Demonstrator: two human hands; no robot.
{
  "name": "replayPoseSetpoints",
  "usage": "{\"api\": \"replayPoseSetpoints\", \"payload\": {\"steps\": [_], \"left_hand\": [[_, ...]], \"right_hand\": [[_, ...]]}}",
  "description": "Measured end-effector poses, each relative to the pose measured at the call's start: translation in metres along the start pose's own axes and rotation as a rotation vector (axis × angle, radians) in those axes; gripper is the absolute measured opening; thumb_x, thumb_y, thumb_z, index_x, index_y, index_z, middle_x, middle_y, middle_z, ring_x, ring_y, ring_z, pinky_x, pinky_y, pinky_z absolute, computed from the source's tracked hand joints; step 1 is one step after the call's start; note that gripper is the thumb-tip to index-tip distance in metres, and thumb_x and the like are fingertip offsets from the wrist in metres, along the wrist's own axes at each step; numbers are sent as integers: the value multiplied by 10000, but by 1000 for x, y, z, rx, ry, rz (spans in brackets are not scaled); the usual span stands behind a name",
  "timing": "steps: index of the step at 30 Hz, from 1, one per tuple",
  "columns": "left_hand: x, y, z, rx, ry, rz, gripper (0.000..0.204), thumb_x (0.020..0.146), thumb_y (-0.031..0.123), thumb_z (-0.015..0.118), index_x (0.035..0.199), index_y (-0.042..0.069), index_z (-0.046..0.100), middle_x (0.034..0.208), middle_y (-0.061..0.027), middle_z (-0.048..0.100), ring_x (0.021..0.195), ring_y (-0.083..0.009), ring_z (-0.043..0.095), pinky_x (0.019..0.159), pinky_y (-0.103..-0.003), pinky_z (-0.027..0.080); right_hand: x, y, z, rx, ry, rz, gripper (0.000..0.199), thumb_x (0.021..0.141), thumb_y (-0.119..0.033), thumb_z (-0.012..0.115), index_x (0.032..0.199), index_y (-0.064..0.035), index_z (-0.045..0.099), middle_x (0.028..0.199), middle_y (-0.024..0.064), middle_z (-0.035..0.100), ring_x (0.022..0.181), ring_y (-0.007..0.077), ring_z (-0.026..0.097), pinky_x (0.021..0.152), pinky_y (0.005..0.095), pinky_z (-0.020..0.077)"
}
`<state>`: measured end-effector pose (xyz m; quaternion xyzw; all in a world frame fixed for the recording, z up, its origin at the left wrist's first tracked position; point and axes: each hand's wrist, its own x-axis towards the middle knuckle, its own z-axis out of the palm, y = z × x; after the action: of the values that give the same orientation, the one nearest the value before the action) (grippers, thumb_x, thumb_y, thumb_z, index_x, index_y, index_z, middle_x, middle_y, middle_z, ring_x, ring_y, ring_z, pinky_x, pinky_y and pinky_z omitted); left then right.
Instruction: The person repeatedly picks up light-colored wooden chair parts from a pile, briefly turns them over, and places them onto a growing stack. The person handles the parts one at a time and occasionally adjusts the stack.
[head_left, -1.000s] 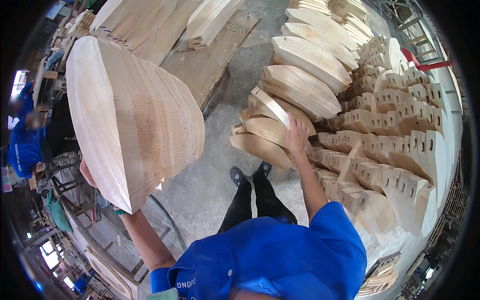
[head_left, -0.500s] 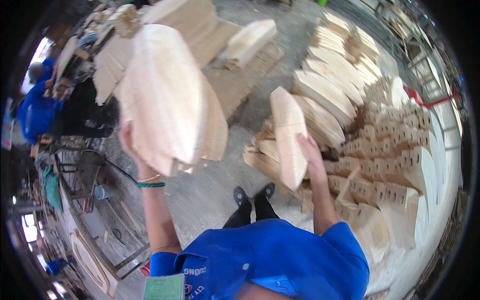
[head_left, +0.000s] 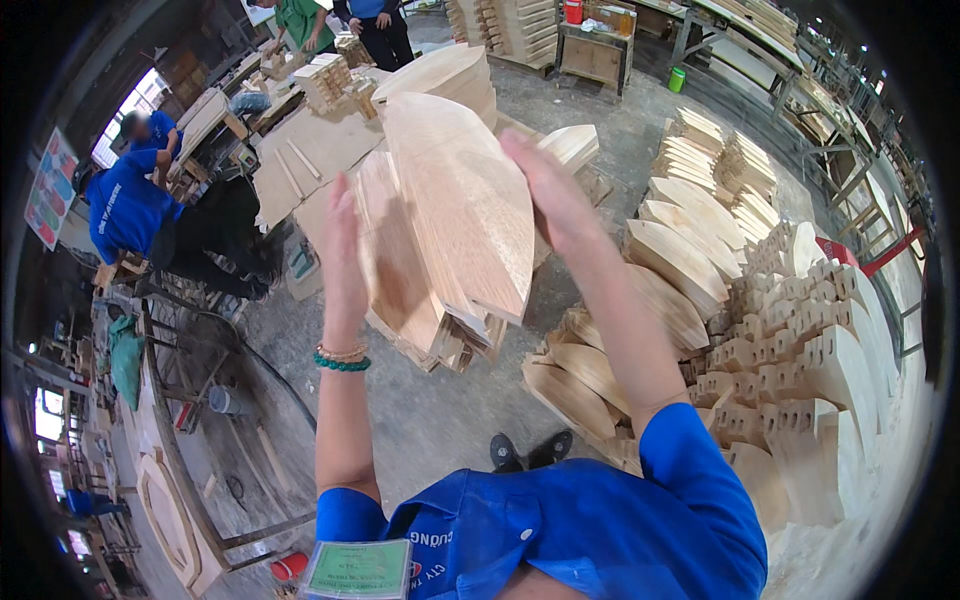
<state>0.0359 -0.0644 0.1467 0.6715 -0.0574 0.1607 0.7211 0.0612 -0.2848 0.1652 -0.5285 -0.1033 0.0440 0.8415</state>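
In front of me is a stack of pale wooden boards with curved sides and tapered ends. A broad board lies on top, turned at an angle to those under it. My left hand is upright along the stack's left side, fingers straight and palm toward the wood. At the top board's right edge is my right hand, its fingers stretched out and slightly blurred. The two hands flank the stack, and neither wraps around a board. What the stack rests on is hidden beneath it.
More shaped boards lie piled at right, beside rows of blocks with slots. Behind the stack is another board pile. A person in blue works at left. A wooden frame leans at lower left; a bucket stands nearby.
My right hand has moved up and left from the right-hand pile to the stack, and no longer grips a separate narrow board. My left hand has flattened along the stack's side. The view has shifted.
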Motion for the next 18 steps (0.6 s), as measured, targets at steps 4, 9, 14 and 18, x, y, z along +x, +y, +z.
{"api": "replayPoseSetpoints", "payload": {"steps": [4, 9, 14, 18], "left_hand": [[16, -6, 32, -321, -209, -174, 613, 974, 441, 415, 1404, 8, 353, 1404, -110, 432, 1280, -218, 432, 1079, -354, 325], [16, -15, 36, -226, -77, -323, 614, 937, 490, 473, 1329, 18, 436, 1235, -123, 568, 1095, -207, 587, 923, -336, 488], [24, -13, 32, -300, -207, -434, 473, 978, 350, 429, 1321, 27, 463, 1230, -121, 571, 1100, -208, 578, 960, -334, 468], [35, -42, 13, 157, -48, 24, 426, 981, 232, 396, 1343, 8, 412, 1310, -149, 488, 1159, -252, 517, 997, -384, 424]], "right_hand": [[12, 31, 10, 46, 3, 30, 612, 960, -457, 454, 1336, 26, 429, 1279, 138, 537, 1134, 181, 537, 982, 321, 411], [13, 32, 28, -111, 102, -94, 673, 966, -486, 413, 1382, 40, 356, 1373, 182, 437, 1251, 249, 439, 1054, 352, 343], [27, 43, 25, -464, 131, -381, 666, 893, -461, 508, 1275, 81, 459, 1298, 315, 470, 1233, 394, 460, 1062, 415, 341], [24, 50, 6, -296, 4, -306, 696, 928, -457, 481, 1381, 56, 355, 1386, 259, 425, 1309, 333, 394, 1107, 369, 280]]}}
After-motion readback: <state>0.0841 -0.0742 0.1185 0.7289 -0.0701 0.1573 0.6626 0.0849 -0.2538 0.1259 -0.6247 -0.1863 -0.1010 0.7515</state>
